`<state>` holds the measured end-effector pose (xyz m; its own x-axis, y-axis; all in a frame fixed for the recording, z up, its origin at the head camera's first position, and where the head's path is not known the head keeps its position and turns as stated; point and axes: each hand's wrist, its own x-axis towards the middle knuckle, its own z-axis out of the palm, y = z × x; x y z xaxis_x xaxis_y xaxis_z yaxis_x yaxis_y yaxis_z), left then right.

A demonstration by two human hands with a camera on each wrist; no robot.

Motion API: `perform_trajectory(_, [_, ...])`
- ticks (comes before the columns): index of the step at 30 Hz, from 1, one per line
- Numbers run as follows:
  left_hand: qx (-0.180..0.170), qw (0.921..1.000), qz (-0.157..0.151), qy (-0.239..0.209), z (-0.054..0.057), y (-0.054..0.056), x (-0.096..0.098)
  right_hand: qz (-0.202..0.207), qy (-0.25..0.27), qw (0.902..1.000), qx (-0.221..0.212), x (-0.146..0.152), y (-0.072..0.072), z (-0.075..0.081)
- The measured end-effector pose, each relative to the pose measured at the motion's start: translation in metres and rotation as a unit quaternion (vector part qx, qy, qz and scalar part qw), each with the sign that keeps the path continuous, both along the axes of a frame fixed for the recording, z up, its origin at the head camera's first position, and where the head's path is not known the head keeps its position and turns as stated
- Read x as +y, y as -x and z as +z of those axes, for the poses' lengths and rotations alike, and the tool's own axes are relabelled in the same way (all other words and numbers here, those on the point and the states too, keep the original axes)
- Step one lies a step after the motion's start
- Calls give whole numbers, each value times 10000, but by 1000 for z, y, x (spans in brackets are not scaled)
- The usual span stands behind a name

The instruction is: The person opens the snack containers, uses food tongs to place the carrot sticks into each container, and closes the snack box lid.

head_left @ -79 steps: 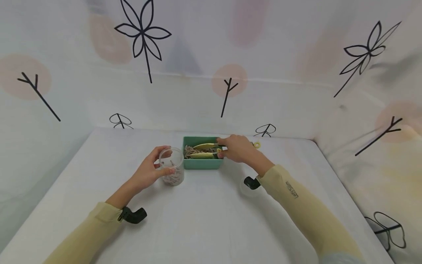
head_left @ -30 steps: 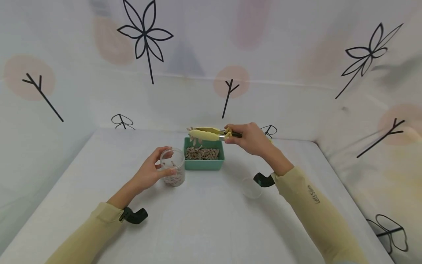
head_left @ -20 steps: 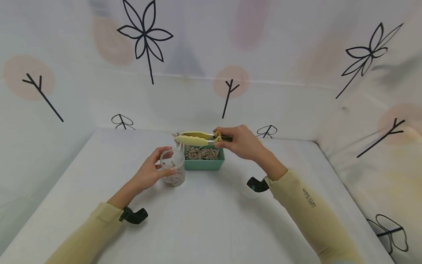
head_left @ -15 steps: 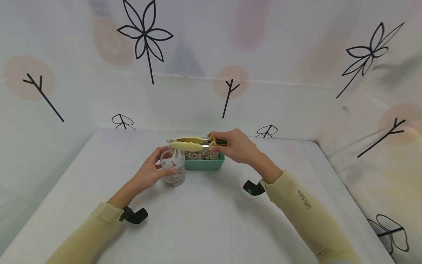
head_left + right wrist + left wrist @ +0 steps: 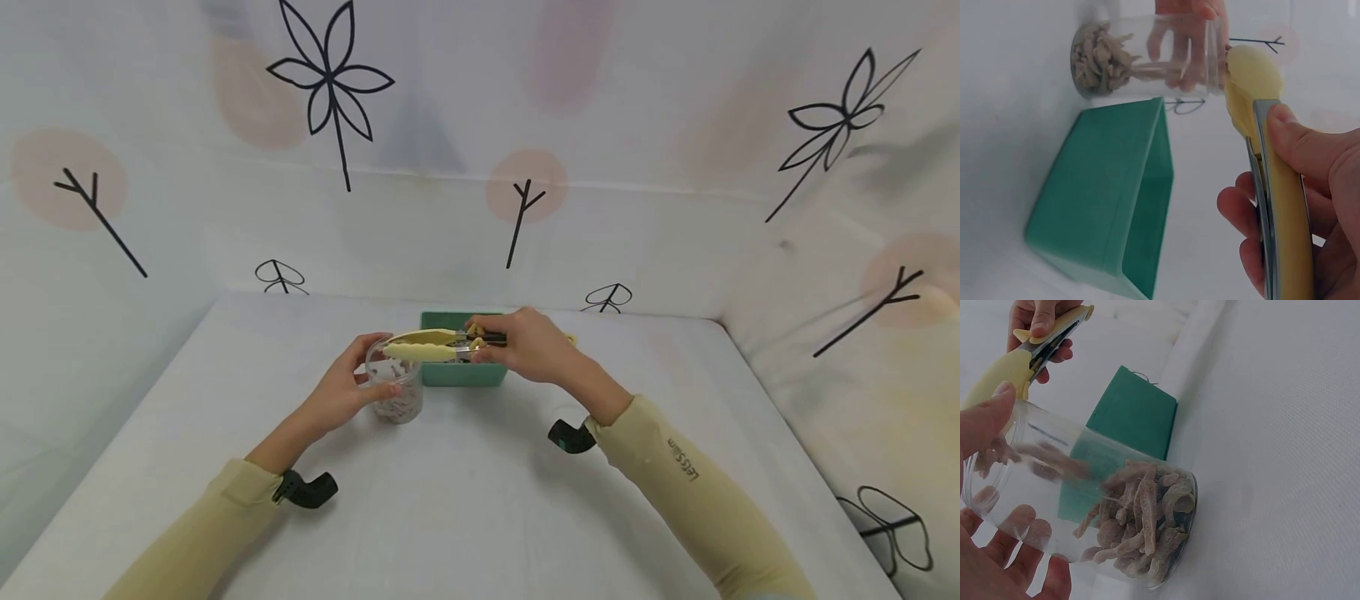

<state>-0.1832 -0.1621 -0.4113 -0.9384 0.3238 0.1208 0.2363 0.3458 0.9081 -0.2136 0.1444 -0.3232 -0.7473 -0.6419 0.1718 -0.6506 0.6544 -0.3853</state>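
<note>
My left hand [image 5: 336, 390] holds a clear plastic jar [image 5: 399, 402] upright on the white table, thumb on the near side and fingers round the far side. Brownish dried strips [image 5: 1144, 515] fill the lower part of the jar; blurred ones higher up appear to be falling inside. My right hand [image 5: 531, 343] grips yellow food tongs [image 5: 424, 352], whose tips are at the jar's mouth. Beside the jar stands a green rectangular box [image 5: 463, 375]; the tongs and right hand cover much of its opening in the head view.
A clear round lid [image 5: 551, 412] lies on the white tablecloth [image 5: 450, 517], largely hidden by the camera on my right wrist. Patterned cloth walls [image 5: 420, 225] rise behind and at both sides of the table.
From inside the green box, the tongs rose with strips, then moved left and down to the jar's mouth. Strips dangling from their tips have dropped into the jar. My left hand stayed put.
</note>
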Motion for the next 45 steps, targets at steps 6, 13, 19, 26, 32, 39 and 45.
perform_trajectory(6, [55,10000,-14,38,2,0,1,61,-18,10000,-7,2,0,2])
perform_trajectory(13, [16,10000,17,39,2,2,2,22,102,9997,-239,8,1,4])
perform_trajectory(19, [-32,10000,-31,-10,3,1,3,-337,257,9981,-450,22,3,6])
perform_trajectory(26, [26,10000,-1,12,2,1,2,-1022,30,9933,-546,39,13,2])
perform_trajectory(32, [92,9999,-54,4,2,0,1,-1177,-855,9885,-405,43,28,-5])
perform_trajectory(39, [55,9999,-71,-45,3,0,1,-948,-2135,9714,-427,29,45,-3])
perform_trajectory(45, [1,10000,-33,-48,3,-1,1,-799,-2772,9557,-577,5,53,4])
